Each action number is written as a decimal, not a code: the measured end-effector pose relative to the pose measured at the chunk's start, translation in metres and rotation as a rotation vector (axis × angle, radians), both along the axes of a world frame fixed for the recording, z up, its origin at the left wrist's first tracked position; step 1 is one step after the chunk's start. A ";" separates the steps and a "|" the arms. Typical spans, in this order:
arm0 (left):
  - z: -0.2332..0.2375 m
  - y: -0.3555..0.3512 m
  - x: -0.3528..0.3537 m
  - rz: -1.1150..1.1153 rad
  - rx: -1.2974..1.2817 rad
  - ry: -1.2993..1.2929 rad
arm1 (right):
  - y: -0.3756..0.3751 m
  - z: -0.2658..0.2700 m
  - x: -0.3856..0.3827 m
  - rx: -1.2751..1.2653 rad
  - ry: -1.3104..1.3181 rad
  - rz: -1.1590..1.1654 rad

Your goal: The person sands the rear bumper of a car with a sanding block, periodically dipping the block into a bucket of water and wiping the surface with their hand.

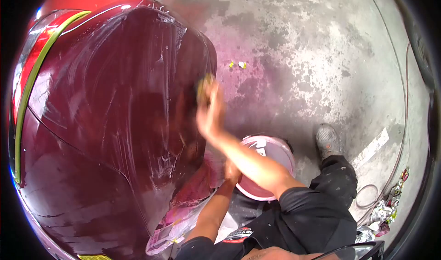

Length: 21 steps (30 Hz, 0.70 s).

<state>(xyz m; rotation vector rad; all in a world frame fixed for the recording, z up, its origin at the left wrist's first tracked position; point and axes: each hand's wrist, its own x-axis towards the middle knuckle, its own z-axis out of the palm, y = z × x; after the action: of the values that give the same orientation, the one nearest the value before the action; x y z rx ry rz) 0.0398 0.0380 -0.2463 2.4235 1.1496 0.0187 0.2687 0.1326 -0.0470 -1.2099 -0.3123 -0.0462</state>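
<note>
Maroon panel (pixel 124 99), streaked with pale film; blurred pad (pixel 204 91) at its right edge. Looks gripped in right hand (pixel 211 115). Left hand (pixel 232 170) apart from right, near bucket (pixel 258 199), partly behind right forearm (pixel 250 159); can't tell if open or closed. Main risk: pad skidding off the curved edge, given slick film and apparent speed. Also possible: scratches from grit under pad, or rub-through from too much pressure on the edge. Green tape (pixel 34 78) could lift if snagged or soaked. Bucket close to body: easy to knock. Damp-looking floor (pixel 275 99): possible slip underfoot.
</note>
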 end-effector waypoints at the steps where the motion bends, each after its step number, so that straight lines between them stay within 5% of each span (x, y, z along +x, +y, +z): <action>1: -0.016 0.003 -0.004 0.100 -0.070 -0.066 | 0.012 0.014 0.060 0.008 0.081 0.114; 3: -0.003 -0.003 -0.005 0.197 -0.109 -0.049 | 0.017 0.019 0.085 0.010 0.194 0.237; 6: 0.064 -0.006 0.046 0.175 -0.157 0.317 | 0.003 0.002 0.016 0.008 0.043 0.031; 7: -0.011 0.006 -0.012 -0.180 0.145 -0.059 | -0.014 0.002 -0.025 -0.006 -0.048 -0.083; 8: -0.017 0.005 -0.018 0.161 -0.117 -0.040 | -0.033 -0.005 -0.074 -0.002 0.022 0.012; 10: -0.013 -0.002 -0.009 0.069 0.107 -0.027 | -0.032 -0.017 -0.093 0.056 0.131 0.156; 12: 0.102 -0.032 0.064 0.104 -0.020 -0.074 | -0.008 0.010 -0.002 0.163 0.098 0.079; 13: 0.030 -0.002 0.024 0.112 -0.100 -0.039 | 0.006 0.023 0.051 0.103 0.064 0.074; 16: 0.035 -0.007 0.021 0.199 -0.088 0.073 | 0.018 0.027 0.093 0.007 -0.035 0.011; 18: -0.004 0.002 0.001 0.033 0.013 -0.063 | -0.003 0.010 0.025 -0.014 -0.040 0.024; 19: 0.011 0.005 0.002 0.148 -0.206 0.162 | -0.026 0.005 -0.023 0.046 -0.012 0.083; 20: 0.004 -0.003 -0.003 -0.013 0.249 -0.056 | -0.046 -0.006 -0.071 0.135 0.049 0.268; 21: 0.014 -0.002 0.002 -0.007 0.241 -0.040 | -0.050 -0.019 -0.097 0.032 -0.127 0.206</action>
<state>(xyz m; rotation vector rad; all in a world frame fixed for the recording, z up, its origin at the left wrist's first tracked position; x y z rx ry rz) 0.0417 0.0361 -0.2328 2.6228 1.1799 0.2146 0.1720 0.0822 -0.0659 -1.1397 -0.5438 0.0502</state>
